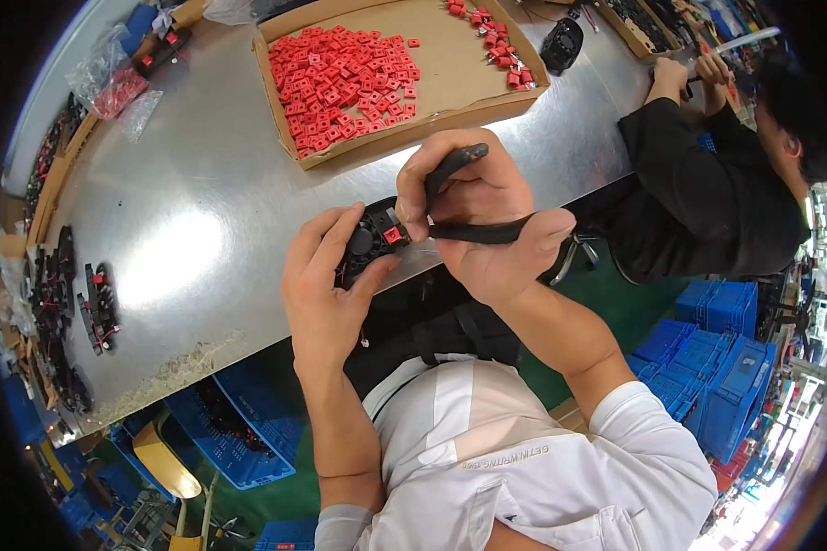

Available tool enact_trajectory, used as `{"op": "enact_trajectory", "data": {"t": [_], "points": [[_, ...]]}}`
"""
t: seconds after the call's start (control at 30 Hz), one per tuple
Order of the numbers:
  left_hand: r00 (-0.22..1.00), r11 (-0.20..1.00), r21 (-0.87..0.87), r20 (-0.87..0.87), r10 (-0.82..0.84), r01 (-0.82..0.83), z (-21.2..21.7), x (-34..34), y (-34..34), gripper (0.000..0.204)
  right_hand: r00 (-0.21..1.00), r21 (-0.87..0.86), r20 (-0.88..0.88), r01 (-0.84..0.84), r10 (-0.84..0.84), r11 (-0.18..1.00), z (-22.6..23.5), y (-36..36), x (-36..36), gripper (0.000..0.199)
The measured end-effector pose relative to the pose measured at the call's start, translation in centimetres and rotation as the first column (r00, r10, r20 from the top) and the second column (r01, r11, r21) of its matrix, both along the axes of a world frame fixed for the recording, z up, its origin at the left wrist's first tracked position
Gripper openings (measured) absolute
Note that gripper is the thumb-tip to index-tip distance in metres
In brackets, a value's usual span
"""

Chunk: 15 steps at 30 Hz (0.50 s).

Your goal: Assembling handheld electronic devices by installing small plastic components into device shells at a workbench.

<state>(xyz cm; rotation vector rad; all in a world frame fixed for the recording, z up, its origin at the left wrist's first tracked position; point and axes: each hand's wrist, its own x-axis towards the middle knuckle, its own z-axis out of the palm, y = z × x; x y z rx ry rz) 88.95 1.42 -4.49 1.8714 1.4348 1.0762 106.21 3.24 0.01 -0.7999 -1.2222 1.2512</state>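
Near the table's front edge, my left hand (320, 275) grips a black plastic housing with a round fan-like part (366, 241). A small red square piece (393, 235) sits at the housing's right side. My right hand (487, 202) holds pliers with black handles (473, 231), which are spread apart across the palm. The pliers' tip meets the housing's right edge beside the red piece; fingers partly cover the jaws. Just beyond my hands, a shallow cardboard box (473, 115) holds a heap of red square pieces (345, 83) and several red cylindrical parts (501, 46).
Another black housing (561, 44) lies right of the box on the metal table (220, 174). Black assemblies with red parts (99, 308) lie at the left. A co-worker in black (698, 184) works at the right. Blue crates (721, 376) and a blue bin (266, 464) stand below.
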Motion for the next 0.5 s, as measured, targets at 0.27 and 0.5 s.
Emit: {"op": "enact_trajectory", "data": {"t": [0.27,0.5], "points": [[1.000,1.000,-0.008,0.015,-0.011,0.011,-0.2,-0.3,0.2,0.060,1.000,0.014,-0.024,-0.005,0.005,1.000,-0.7,0.3,-0.4,0.112],[1.000,1.000,-0.008,0.024,-0.014,0.015,-0.7,-0.3,0.2,0.061,0.999,0.009,0.041,0.017,-0.017,1.000,-1.1,-0.1,-0.7,0.114]]}}
